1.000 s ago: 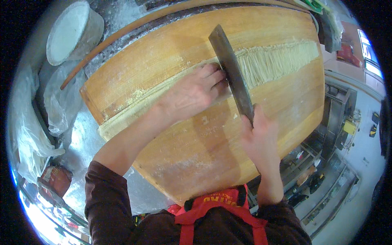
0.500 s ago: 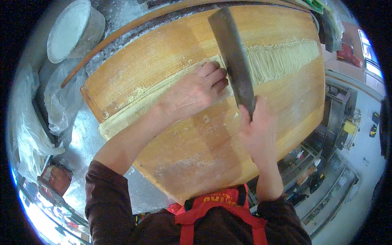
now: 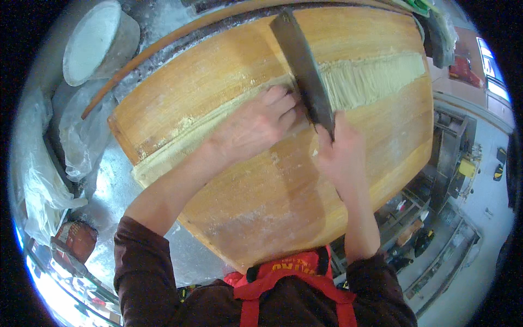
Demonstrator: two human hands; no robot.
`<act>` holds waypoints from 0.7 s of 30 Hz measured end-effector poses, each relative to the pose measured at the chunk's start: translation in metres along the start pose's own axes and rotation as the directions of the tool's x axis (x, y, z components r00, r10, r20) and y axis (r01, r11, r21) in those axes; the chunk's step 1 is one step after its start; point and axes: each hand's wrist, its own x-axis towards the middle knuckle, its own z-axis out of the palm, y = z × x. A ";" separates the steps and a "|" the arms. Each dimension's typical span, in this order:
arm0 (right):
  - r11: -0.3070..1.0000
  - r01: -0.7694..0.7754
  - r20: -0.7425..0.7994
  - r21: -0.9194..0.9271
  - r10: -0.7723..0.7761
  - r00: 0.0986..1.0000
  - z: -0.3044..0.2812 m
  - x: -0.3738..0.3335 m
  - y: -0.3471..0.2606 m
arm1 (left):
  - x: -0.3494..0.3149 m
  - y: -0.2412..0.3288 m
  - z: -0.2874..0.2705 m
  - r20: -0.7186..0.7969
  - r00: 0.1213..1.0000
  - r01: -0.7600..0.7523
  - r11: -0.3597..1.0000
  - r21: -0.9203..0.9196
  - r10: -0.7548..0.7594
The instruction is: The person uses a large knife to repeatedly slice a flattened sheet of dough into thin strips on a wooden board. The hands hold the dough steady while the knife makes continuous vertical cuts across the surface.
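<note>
At the near edge of the board, a red apron (image 3: 294,268) sits close against the wood, so both forearms reach out over the wide wooden board (image 3: 267,218) from a square stance; that seems a sound base for even strokes. Somewhat farther and to the right, the right hand (image 3: 343,155) is closed firmly around the handle of a broad cleaver (image 3: 305,65), whose blade points away toward the far side. A steady wrist and a straight drop should serve best here, letting the blade pass wholly through every layer.

Left of the blade, the left hand (image 3: 261,120) is half closed, fingers bent and knuckles just beside the steel, resting over the folded dough (image 3: 169,157); whether the fingertips pinch it I cannot tell. That curl is worth holding, since knuckles can guide the width while the tips stay tucked back. The dough runs from the board's left edge up to the blade; light pressure ought to hold it without squashing the folds. On the blade's right, cut strands (image 3: 376,82) lie side by side, thin and close; small, equal backward shifts of the guiding hand would keep them matched. Beyond the far edge lies a long wooden rod (image 3: 131,65), with a pale bowl (image 3: 126,38) at the far left.
</note>
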 end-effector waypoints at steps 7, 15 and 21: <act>0.993 -0.056 0.098 -0.103 0.066 0.993 -0.017 -0.033 -0.020 | -0.001 -0.001 0.000 -0.022 1.000 0.003 0.999 -0.039 -0.004; 0.967 -0.076 0.100 -0.244 0.103 0.990 -0.005 0.003 -0.031 | 0.000 -0.001 0.002 -0.037 0.999 -0.014 1.000 0.019 0.015; 1.000 0.008 -0.031 0.012 -0.007 0.999 -0.004 -0.007 -0.013 | -0.003 -0.002 0.000 -0.087 0.996 -0.013 1.000 -0.003 0.013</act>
